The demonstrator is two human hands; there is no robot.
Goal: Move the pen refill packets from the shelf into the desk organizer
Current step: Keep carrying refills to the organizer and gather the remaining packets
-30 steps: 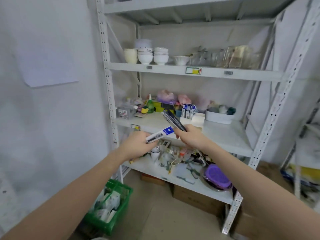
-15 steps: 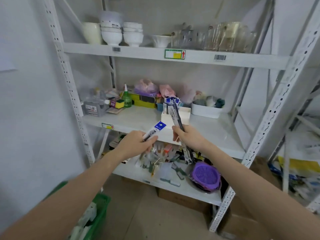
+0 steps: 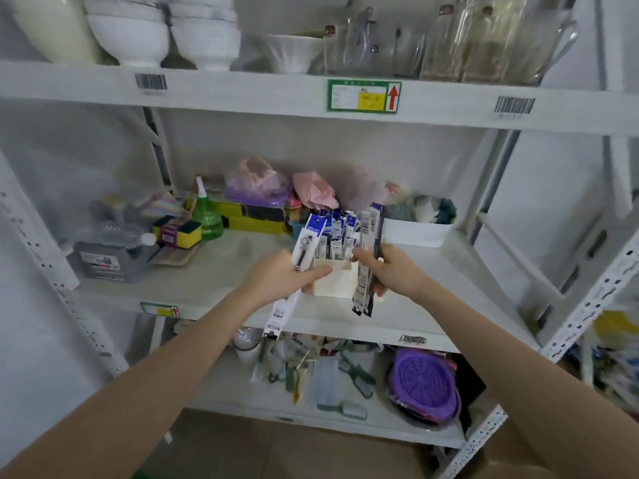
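Against the frame half a second earlier, the shelf is seen from much nearer, and both hands have been brought up from in front of its edge to the organizer. The packet in the left hand, tilted with its blue top to the right before, is now held nearly upright with its lower end hanging past the shelf's front edge.

The middle board is crowded along the back by bags, sponges and a green bottle; bare room is left at the front, to the left of the organizer and to its right as far as the post. A white bin is set behind and to the right. The organizer, a small white box, stands near the front edge and is already filled with upright packets.

The left hand is closed on a single long packet, thumb laid against the organizer's left front. The right hand is closed round a bundle of several packets, held upright just beside the organizer's right wall, their tops level with those inside.
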